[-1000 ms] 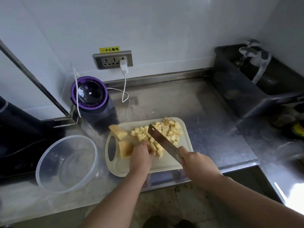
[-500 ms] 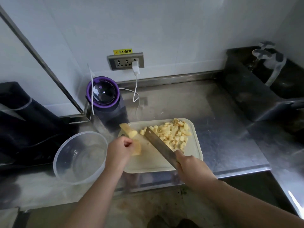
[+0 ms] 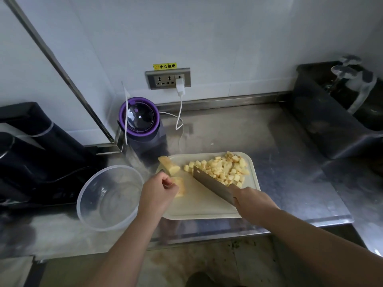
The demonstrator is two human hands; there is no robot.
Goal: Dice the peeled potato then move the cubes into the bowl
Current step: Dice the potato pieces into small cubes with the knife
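Potato chunk (image 3: 179,187): uncut pale yellow piece on the left part of the cutting board (image 3: 199,207), half hidden by the left hand.
Second chunk (image 3: 169,165): larger wedge at the board's back-left corner, just beside the first piece, its end over the board edge.
Cubes (image 3: 226,168): loose pile on the back-right part of the board, some stacked on each other.
Bowl (image 3: 79,204): clear plastic, on the counter just left of the board; no cubes in it yet.
Left hand (image 3: 158,192): fingers curled in, thumb and fingertips pinching the near chunk.
Right hand (image 3: 251,201): clenched round the knife handle, which is hidden inside the fist.
Knife (image 3: 213,186): broad blade slanting across the board, tip at the near-left edge of the cube pile; can't tell if the edge touches the board.
Counter (image 3: 238,131): steel, scuffed, board near its front edge.
Purple-lidded appliance (image 3: 139,119): behind the board, by the wall.
Wall socket (image 3: 163,78): white plug (image 3: 180,85) in it, cord hanging to the counter.
Black bin (image 3: 323,125): far right on the counter.
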